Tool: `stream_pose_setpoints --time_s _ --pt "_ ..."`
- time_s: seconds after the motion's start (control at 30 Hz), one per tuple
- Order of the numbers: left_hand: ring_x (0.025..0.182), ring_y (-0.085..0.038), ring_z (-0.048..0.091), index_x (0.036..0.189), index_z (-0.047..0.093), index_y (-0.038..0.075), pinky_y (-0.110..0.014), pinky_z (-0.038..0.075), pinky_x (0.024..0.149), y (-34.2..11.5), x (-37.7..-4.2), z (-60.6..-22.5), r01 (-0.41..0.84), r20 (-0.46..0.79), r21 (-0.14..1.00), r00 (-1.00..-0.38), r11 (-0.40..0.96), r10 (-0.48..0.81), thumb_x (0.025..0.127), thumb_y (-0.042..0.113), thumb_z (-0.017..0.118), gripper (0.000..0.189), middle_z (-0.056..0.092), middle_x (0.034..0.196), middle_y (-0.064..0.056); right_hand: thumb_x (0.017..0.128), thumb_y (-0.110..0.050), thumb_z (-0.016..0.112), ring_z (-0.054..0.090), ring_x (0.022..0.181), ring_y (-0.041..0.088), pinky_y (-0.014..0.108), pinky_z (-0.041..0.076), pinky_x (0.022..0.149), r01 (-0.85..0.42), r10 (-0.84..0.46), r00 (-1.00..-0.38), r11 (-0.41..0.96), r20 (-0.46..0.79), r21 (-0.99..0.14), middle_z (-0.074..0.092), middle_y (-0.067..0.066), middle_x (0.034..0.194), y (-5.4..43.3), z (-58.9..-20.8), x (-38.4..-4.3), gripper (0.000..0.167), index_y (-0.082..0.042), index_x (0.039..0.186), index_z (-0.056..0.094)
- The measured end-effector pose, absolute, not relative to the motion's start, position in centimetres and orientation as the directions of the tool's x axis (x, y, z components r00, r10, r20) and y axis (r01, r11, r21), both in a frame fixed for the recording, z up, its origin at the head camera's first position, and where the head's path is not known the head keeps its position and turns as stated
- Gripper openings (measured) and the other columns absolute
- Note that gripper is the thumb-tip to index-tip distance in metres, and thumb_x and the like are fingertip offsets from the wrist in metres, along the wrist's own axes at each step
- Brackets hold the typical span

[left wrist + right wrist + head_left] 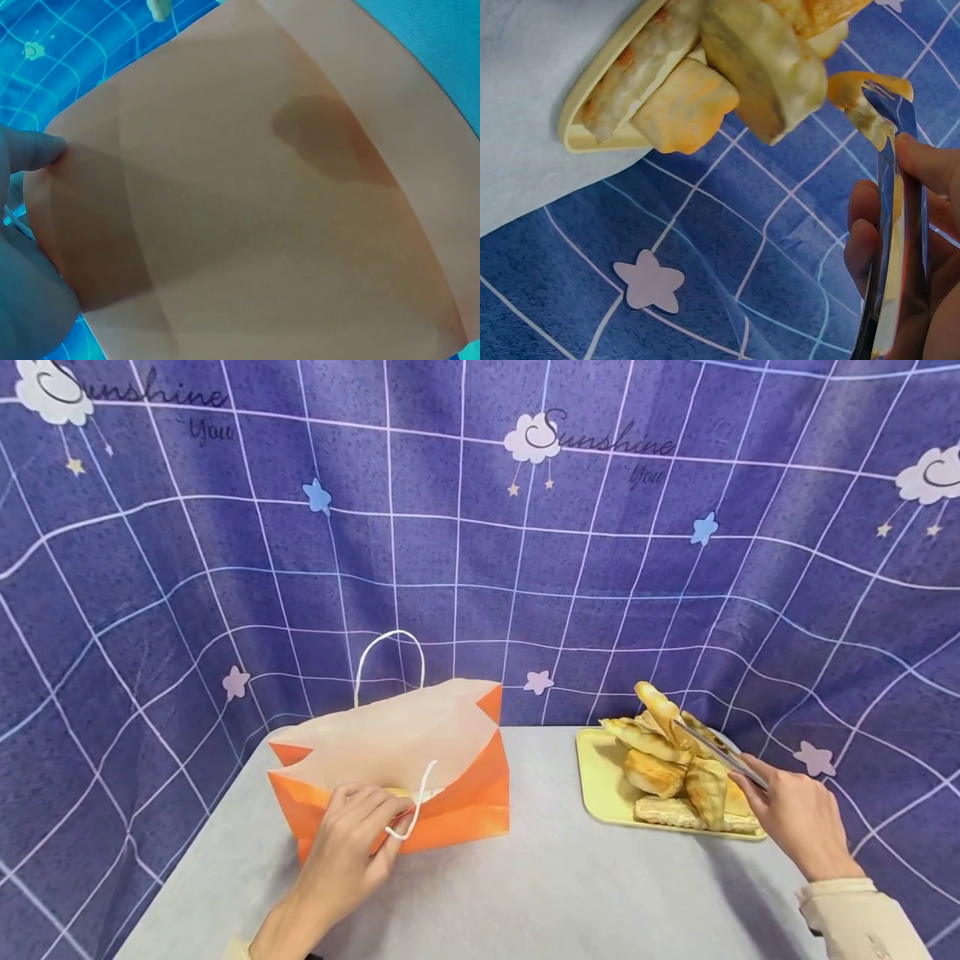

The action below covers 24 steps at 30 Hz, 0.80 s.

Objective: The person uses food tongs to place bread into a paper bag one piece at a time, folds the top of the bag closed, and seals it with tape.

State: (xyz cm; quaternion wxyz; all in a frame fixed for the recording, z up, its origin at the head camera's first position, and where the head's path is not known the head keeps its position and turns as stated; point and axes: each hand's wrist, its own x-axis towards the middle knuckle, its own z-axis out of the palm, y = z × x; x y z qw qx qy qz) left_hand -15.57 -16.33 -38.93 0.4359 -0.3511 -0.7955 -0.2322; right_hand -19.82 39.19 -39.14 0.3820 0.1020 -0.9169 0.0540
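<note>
On the left stands an orange paper bag (468,814) with a pale inside and white cord handles, its mouth spread wide. My left hand (348,835) grips the bag's near rim beside the front handle (422,793); the left wrist view shows mostly the bag's pale paper. Metal tongs (723,753) are held in my right hand (806,818), thumb on one side and fingers on the other. Between the tongs' tips is a golden bread piece (849,94), raised at the top of a pile of breads (660,772) on a yellow tray (600,789).
Bag and tray stand apart on a light grey table (555,877). A blue-purple gridded curtain (480,552) with stars and clouds hangs behind and around the table. Inside the bag, something yellowish shows partly behind my left hand.
</note>
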Motion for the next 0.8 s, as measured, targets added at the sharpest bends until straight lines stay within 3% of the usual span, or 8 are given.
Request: stream_pose_setpoints --time_s 0.23,0.37,0.47,0.53,0.67,0.8 --pt "0.085 -0.013 0.061 0.100 0.070 0.012 -0.036 0.035 0.086 -16.5 -15.5 -39.1 0.760 0.856 0.068 -0.377 0.647 0.353 0.085 0.015 0.064 0.017 0.065 0.088 0.008 0.080 -0.022 0.079 0.030 0.039 0.012 0.035 0.025 0.036 -0.250 -0.149 -0.661 0.968 0.735 -0.028 0.042 -0.001 0.047 37.9 -38.4 -18.9 0.035 -0.007 0.111 0.074" --pt "0.085 -0.013 0.061 0.100 0.070 0.013 -0.036 0.035 0.085 -16.5 -15.5 -39.1 0.759 0.857 0.064 -0.374 0.648 0.353 0.091 0.019 0.060 0.016 0.065 0.089 0.009 0.081 -0.023 0.079 0.025 0.039 0.008 0.032 0.023 0.038 -0.281 -0.158 -0.644 0.959 0.749 -0.039 0.030 -0.009 0.046 36.4 -37.4 -18.2 0.038 -0.009 0.116 0.074" --pt "0.085 -0.013 0.061 0.100 0.071 0.012 -0.036 0.035 0.085 -16.4 -15.5 -39.0 0.759 0.854 0.063 -0.376 0.648 0.358 0.090 0.018 0.060 0.015 0.066 0.090 0.008 0.077 -0.022 0.081 0.023 0.040 0.004 0.029 0.021 0.038 -0.341 -0.198 -0.591 0.940 0.782 -0.020 0.027 -0.013 0.048 35.0 -36.2 -17.7 0.042 -0.010 0.117 0.074" --pt "0.086 -0.014 0.061 0.100 0.071 0.012 -0.037 0.035 0.085 -16.3 -15.6 -38.9 0.758 0.848 0.064 -0.384 0.649 0.365 0.085 0.014 0.062 0.017 0.067 0.091 0.007 0.077 -0.023 0.081 0.024 0.041 0.001 0.028 0.022 0.037 -0.388 -0.230 -0.543 0.922 0.808 0.001 0.028 -0.014 0.049 34.0 -35.4 -17.5 0.043 -0.011 0.118 0.074" --pt "0.086 -0.015 0.061 0.102 0.070 0.011 -0.038 0.036 0.086 -16.2 -15.6 -38.8 0.755 0.834 0.060 -0.398 0.653 0.382 0.082 0.010 0.061 0.022 0.068 0.093 0.006 0.089 -0.040 0.070 0.028 0.044 -0.001 0.028 0.027 0.038 -0.467 -0.282 -0.463 0.883 0.840 0.039 0.037 -0.013 0.050 31.8 -34.0 -17.3 0.040 -0.013 0.117 0.075" --pt "0.084 -0.015 0.060 0.100 0.070 0.011 -0.038 0.037 0.085 -15.8 -15.7 -38.6 0.754 0.825 0.056 -0.404 0.654 0.395 0.082 0.010 0.063 0.020 0.067 0.090 0.007 0.091 -0.043 0.067 0.040 0.048 0.000 0.028 0.037 0.043 -0.551 -0.302 -0.403 0.834 0.864 0.034 0.066 -0.002 0.066 29.2 -32.9 -17.0 0.040 -0.012 0.116 0.075"
